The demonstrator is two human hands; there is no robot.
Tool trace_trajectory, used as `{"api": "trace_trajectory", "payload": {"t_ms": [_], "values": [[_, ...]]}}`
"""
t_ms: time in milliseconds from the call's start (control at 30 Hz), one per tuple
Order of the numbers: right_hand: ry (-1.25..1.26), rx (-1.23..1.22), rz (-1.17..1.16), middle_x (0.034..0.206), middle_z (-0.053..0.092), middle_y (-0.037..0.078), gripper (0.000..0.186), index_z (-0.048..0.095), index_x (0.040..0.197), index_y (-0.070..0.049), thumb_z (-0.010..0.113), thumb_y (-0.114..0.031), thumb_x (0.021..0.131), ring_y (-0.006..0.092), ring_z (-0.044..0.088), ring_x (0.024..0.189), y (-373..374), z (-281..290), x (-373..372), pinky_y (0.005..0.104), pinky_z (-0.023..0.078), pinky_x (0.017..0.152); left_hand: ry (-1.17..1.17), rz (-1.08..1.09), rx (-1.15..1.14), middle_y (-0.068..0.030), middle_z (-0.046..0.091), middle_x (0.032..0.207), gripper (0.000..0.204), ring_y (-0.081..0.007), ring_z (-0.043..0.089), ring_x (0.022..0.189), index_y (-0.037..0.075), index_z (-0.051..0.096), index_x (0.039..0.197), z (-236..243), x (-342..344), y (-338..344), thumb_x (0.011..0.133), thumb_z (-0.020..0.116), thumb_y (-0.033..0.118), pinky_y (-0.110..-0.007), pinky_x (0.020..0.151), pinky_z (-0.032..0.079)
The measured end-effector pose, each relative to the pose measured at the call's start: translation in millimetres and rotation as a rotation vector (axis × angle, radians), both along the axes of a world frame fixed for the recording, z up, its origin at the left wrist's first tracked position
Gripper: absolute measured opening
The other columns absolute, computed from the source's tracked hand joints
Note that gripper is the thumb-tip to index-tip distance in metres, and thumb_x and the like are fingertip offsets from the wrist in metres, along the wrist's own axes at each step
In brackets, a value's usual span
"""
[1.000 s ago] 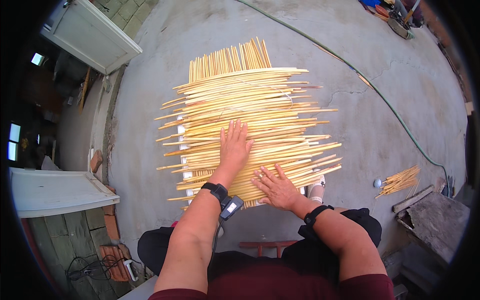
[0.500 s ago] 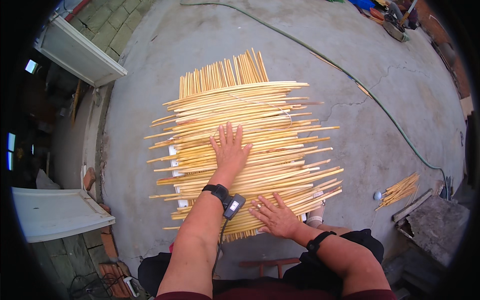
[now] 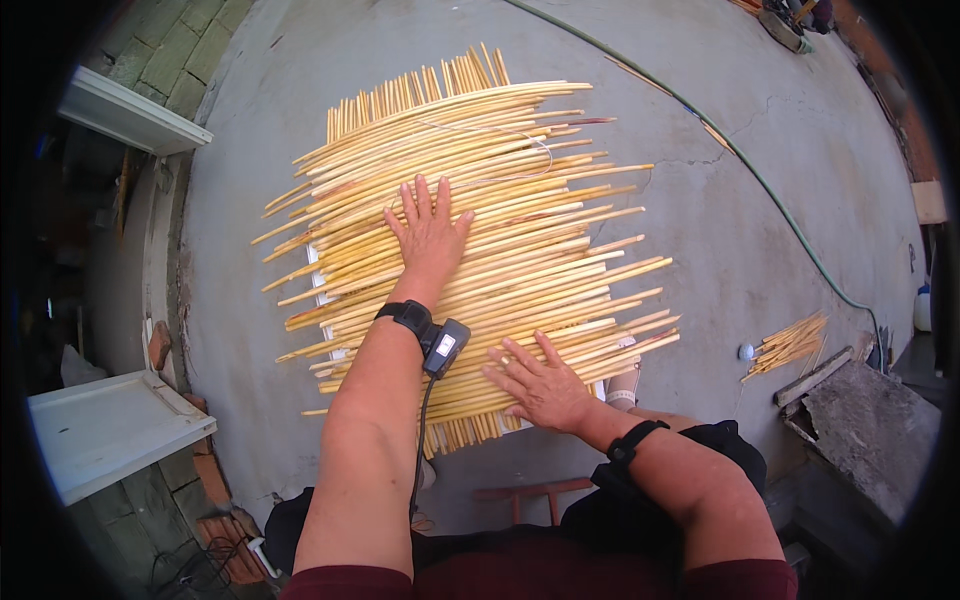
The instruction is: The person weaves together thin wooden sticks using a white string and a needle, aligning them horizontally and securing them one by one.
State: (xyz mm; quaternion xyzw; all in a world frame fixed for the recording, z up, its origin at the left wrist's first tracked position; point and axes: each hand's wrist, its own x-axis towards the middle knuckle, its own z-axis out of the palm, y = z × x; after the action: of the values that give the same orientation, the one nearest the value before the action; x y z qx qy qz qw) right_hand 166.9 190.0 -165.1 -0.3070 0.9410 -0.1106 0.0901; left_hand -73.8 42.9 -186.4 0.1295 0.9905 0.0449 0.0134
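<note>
My L hand (image 3: pixel 432 245) is a bit farther up the layer of thin, round, pale yellow crosswise sticks (image 3: pixel 500 265) than a sec ago, fingers fanned wider; my R hand (image 3: pixel 550 393) stays approx. at the same spot, near R corner. The whole view has swung too, so can't tell if any stick has really shifted. For the work it means, I'd judge, same stage w/ a wider reach: no stick added or taken off that I can see. Both hands are released, palms down, fingers spread flat on top, nothing gripped. The sticks lie on the grey concrete floor (image 3: pixel 720 230) in front of me, side by side & roughly parallel, on top of straight, pale yellow lengthwise sticks (image 3: pixel 400 92) whose ends poke out at the far edge & again at the near one. Ends are v. uneven L & R, some jutting well past their neighbours; a few have reddish-brown stains, esp. at the tips. A thin, whitish cord (image 3: pixel 549 155) loops loosely over the far part, just beyond my L fingertips. A flat white edge (image 3: pixel 313 257) peeks from under the sticks on the L side.
</note>
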Motion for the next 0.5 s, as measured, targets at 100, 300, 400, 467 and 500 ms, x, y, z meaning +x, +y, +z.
{"api": "trace_trajectory", "payload": {"t_ms": [100,300,400,467,500], "values": [[0.007,0.004,0.0,0.153,0.031,0.003,0.072,0.031,0.148,-0.019,0.051,-0.054,0.088,0.0237,0.02,0.144,1,-3,1,0.0552,0.008,0.116,0.027,-0.036,0.063,-0.0134,0.012,0.159,0.064,-0.0352,0.004,0.146,0.018,0.02,0.152,12,5,-11,0.099,0.034,0.05,-0.062,0.112,0.002],[0.01,-0.06,-0.081,0.152,0.033,0.004,0.064,0.032,0.147,-0.018,0.049,-0.046,0.093,0.0224,0.02,0.144,16,4,-14,0.0527,0.009,0.117,0.074,-0.125,0.231,-0.0126,0.014,0.159,0.061,-0.0337,0.007,0.146,0.015,0.024,0.151,42,104,-53,0.1,0.038,0.045,-0.058,0.114,0.006],[0.129,0.039,-0.254,0.152,0.032,0.003,0.061,0.033,0.147,-0.018,0.048,-0.044,0.094,0.0217,0.02,0.144,32,1,-21,0.0517,0.008,0.117,0.057,-0.086,0.079,-0.0164,0.014,0.158,0.063,-0.0357,0.007,0.146,0.013,0.027,0.15,29,162,-66,0.097,0.047,0.042,-0.059,0.113,0.006],[0.188,0.099,-0.279,0.153,0.031,0.003,0.058,0.034,0.146,-0.019,0.046,-0.044,0.095,0.0213,0.019,0.145,35,0,-17,0.0514,0.007,0.117,0.032,-0.04,0.051,-0.0176,0.013,0.157,0.064,-0.0367,0.006,0.146,0.013,0.027,0.15,19,192,-77,0.097,0.047,0.043,-0.059,0.113,0.006],[0.188,0.097,-0.273,0.153,0.031,0.003,0.058,0.034,0.146,-0.019,0.046,-0.044,0.095,0.0213,0.019,0.145,32,2,-12,0.0514,0.007,0.117,0.008,0.003,0.021,-0.0188,0.013,0.157,0.065,-0.0378,0.006,0.146,0.013,0.027,0.15,15,203,-82,0.096,0.048,0.043,-0.06,0.113,0.006]]}}
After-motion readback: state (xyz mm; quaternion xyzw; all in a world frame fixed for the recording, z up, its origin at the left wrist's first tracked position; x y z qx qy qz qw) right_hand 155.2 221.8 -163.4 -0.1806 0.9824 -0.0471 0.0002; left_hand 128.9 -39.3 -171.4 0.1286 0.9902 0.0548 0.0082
